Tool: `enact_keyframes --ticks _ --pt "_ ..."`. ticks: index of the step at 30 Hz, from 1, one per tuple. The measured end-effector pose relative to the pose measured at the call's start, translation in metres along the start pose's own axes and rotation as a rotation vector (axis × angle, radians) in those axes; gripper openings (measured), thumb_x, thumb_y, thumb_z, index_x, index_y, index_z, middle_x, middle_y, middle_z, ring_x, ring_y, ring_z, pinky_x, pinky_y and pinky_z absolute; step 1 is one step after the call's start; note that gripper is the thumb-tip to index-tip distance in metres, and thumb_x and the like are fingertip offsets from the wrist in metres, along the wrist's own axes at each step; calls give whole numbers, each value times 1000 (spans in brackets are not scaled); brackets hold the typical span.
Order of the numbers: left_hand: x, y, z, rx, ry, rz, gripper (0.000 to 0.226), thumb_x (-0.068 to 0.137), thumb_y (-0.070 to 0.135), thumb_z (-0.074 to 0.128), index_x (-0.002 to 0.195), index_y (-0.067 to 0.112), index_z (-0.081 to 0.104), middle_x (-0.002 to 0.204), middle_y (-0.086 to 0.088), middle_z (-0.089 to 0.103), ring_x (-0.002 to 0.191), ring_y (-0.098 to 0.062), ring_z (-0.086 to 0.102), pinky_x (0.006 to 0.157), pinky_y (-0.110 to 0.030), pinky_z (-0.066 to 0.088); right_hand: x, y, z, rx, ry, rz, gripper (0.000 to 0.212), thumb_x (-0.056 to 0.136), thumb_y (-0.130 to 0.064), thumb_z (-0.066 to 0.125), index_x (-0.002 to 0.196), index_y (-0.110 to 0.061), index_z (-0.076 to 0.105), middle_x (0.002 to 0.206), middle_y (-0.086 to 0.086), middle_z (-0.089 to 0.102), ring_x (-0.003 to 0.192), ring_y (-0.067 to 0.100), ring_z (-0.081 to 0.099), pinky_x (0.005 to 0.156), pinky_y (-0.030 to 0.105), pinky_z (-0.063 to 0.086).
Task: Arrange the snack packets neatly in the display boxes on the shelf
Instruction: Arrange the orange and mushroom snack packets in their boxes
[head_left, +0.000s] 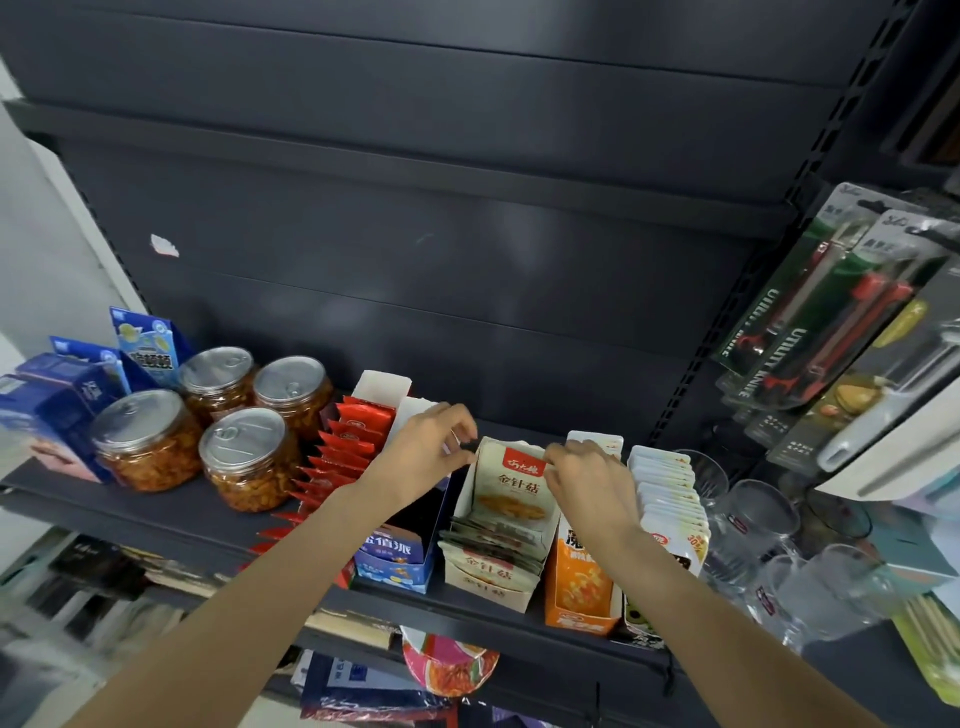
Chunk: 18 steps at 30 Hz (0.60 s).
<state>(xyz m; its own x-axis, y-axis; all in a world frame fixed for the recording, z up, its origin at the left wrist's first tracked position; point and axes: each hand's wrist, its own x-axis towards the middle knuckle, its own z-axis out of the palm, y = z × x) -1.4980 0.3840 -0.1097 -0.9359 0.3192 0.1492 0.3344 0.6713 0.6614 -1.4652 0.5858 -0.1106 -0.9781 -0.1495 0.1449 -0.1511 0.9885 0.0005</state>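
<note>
A beige snack packet (511, 488) with a red label stands upright at the back of a white display box (488, 590) on the dark shelf (171, 512). My left hand (423, 452) pinches the packet's top left corner and my right hand (587, 480) pinches its top right corner. Several more beige packets (493, 543) lie slanted in the front of the same box. To the left stand a blue display box (397, 564) and a row of red packets (345, 452). To the right are an orange box (579, 587) and a row of white packets (670, 491).
Four clear jars with pull-tab lids (244, 457) and blue cartons (49, 402) fill the shelf's left end. Glass mugs (758, 525) stand at the right. Carded utility knives (831, 312) hang above them. A lower shelf holds more goods (449, 662).
</note>
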Motion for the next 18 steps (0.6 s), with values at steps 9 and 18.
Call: enact_keyframes --ticks 9,18 --pt "-17 2 3 114 -443 7 27 85 20 68 112 15 69 111 1 69 94 -6 63 91 -21 49 5 2 2 48 -63 -19 20 93 -13 49 111 -16 58 104 3 61 93 20 59 69 30 50" --pt "-18 2 3 139 -547 -1 29 84 21 69 113 17 69 112 3 69 91 1 57 83 -8 42 4 3 0 39 -61 -38 20 94 -15 49 112 -17 57 104 3 62 91 19 60 68 28 48"
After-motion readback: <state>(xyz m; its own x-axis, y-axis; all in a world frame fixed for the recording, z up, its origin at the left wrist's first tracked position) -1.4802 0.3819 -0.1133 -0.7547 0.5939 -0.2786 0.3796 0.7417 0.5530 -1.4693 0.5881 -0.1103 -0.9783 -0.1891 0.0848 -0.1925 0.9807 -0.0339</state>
